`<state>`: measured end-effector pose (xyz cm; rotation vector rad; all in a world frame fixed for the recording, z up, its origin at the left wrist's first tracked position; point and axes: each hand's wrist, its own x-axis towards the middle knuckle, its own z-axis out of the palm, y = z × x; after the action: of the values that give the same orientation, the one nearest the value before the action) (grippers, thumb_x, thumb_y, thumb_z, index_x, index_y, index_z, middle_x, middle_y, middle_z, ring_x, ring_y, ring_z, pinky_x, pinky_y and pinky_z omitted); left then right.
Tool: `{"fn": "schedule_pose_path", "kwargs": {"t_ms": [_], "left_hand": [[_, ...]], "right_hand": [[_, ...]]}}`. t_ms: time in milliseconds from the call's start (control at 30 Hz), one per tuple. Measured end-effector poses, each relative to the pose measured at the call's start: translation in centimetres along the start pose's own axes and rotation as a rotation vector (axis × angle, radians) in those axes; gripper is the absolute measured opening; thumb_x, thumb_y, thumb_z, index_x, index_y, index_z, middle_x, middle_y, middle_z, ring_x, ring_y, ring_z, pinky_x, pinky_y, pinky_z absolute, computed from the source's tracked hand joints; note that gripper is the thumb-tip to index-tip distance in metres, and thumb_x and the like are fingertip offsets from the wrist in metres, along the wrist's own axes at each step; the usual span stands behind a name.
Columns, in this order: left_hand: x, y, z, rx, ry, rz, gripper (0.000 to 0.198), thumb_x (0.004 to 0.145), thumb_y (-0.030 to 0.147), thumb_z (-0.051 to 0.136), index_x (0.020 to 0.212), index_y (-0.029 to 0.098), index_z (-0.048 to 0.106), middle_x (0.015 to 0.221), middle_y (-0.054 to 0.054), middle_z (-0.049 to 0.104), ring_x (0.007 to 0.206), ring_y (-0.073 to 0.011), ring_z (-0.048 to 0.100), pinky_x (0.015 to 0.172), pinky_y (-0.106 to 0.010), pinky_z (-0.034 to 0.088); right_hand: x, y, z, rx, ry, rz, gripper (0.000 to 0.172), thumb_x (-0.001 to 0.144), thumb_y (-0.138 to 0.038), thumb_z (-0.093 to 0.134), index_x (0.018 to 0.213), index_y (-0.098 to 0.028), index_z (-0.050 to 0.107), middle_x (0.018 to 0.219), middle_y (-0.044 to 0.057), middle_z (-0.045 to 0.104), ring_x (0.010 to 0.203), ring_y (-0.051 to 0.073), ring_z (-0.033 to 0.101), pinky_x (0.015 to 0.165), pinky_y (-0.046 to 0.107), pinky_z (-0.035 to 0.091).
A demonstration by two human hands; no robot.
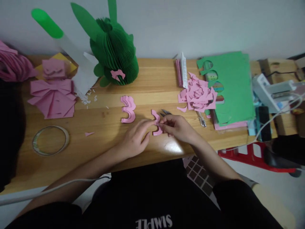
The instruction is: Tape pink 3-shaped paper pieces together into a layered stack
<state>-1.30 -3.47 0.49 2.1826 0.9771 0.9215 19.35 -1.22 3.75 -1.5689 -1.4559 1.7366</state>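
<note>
A pink paper cutout with curved ends lies on the table between my hands. My right hand pinches its middle with thumb and fingertips. From the other side, my left hand reaches in with its index finger stretched out, the tip touching the cutout and the thumb held apart. Dark scissor blades show just behind my right fingers; their handles are hidden. Left of the cutout lies a stack of pink paper shapes like the number 3.
A green folded-paper figure stands at the back. Pink scraps, a white tube and green sheets lie to the right. On the left are a tape roll and a pink paper bow. A white cable crosses my left arm.
</note>
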Motion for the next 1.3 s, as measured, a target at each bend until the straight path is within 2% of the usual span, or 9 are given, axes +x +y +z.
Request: {"fn": "schedule_pose_path", "kwargs": {"t_ms": [233,433,733,1133,1300], "left_hand": [[0.2,-0.2,0.2,-0.044,-0.025,-0.011,0.046,0.086,0.001,0.049,0.129,0.018,0.046,0.117,-0.011,0.064,0.11,-0.022,0.062,0.093,-0.04,0.055],[0.1,-0.4,0.3,-0.025,-0.028,-0.005,0.043,0.087,0.001,0.048,0.127,0.016,0.047,0.115,-0.012,0.065,0.108,-0.0215,0.063,0.093,-0.039,0.055],[0.0,-0.5,0.5,0.048,-0.029,0.033,0.044,0.086,0.002,0.047,0.128,0.015,0.046,0.118,-0.013,0.068,0.107,-0.0235,0.066,0.092,-0.041,0.056],[-0.1,-0.4,0.6,0.142,-0.071,0.09,0.053,0.088,0.002,0.046,0.139,0.015,0.041,0.121,-0.015,0.069,0.113,-0.0243,0.065,0.093,-0.043,0.057],[0.0,-0.2,0.6,0.237,-0.074,0.115,0.048,0.089,0.002,0.047,0.136,0.011,0.044,0.118,-0.016,0.07,0.109,-0.0242,0.068,0.091,-0.04,0.057]], "right_hand": [[0.7,0.9,0.1,-0.056,0.004,-0.017,0.017,0.082,-0.032,0.066,0.074,-0.018,0.061,0.059,-0.004,0.055,0.045,0.007,0.047,0.041,0.023,0.039],[0.8,0.7,0.1,-0.108,0.024,-0.013,0.011,0.083,-0.024,0.065,0.074,-0.018,0.062,0.058,-0.004,0.057,0.045,0.008,0.05,0.042,0.023,0.04],[0.7,0.0,0.5,-0.277,0.073,-0.038,0.014,0.083,-0.017,0.063,0.069,-0.018,0.059,0.053,-0.004,0.058,0.044,0.009,0.052,0.047,0.025,0.04],[0.6,-0.3,0.8,-0.358,0.1,-0.029,0.016,0.083,-0.014,0.06,0.068,-0.018,0.057,0.054,-0.003,0.062,0.047,0.012,0.058,0.053,0.027,0.042],[0.6,-0.6,0.9,-0.368,0.125,-0.013,0.016,0.08,-0.01,0.06,0.066,-0.018,0.057,0.054,-0.003,0.064,0.046,0.011,0.059,0.054,0.027,0.044]]}}
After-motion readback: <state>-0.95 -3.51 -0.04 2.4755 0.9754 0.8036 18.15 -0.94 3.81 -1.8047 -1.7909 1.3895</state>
